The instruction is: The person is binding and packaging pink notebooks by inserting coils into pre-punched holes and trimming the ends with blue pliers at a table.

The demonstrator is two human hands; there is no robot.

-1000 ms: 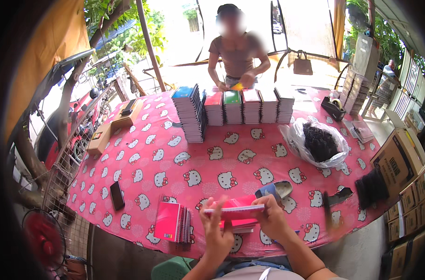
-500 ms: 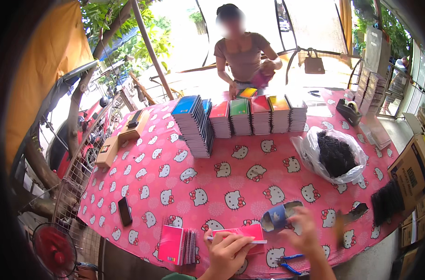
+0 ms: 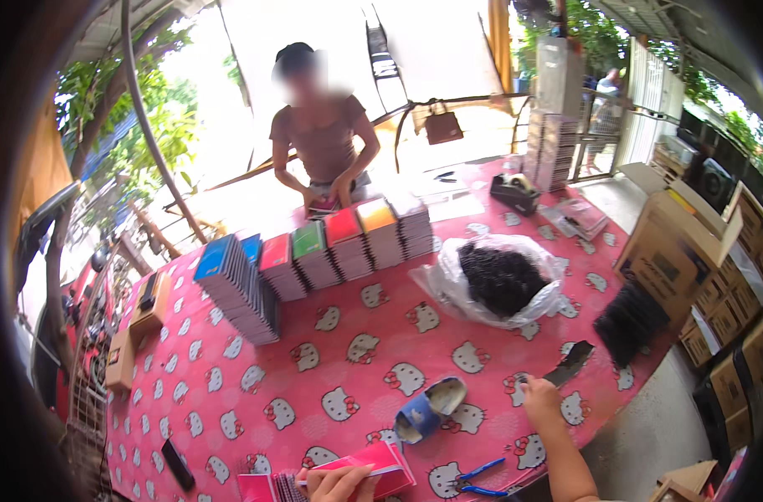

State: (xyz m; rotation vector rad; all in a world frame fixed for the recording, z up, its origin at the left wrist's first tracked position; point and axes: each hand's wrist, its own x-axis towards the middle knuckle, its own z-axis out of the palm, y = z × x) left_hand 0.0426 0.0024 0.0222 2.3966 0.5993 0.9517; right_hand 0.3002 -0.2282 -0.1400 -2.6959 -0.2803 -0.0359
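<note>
My left hand (image 3: 344,484), at the lower edge, is closed on a pink notebook (image 3: 390,470) lying partly under its fingers. Beside it, a stack of pink spiral notebooks (image 3: 260,487) is cut off by the frame. My right hand (image 3: 540,402) reaches over the table at right with fingers pinched; whatever they hold is too small to make out. Just beyond it lies a dark flat strip (image 3: 572,361). Between my hands rest a blue, open-ended, sleeve-like object (image 3: 427,412) and blue-handled pliers (image 3: 480,484).
Stacks of coloured spiral notebooks (image 3: 314,251) line the far side before a person (image 3: 321,146). A plastic bag of black coils (image 3: 503,280) sits right of them. A tape dispenser (image 3: 515,194), cardboard boxes (image 3: 670,259) and a phone (image 3: 178,465) are around the pink-clothed table (image 3: 323,376).
The view has turned right. My right hand has moved from beside the blue sleeve-like object to near the dark strip. The person opposite has brought both hands together low.
</note>
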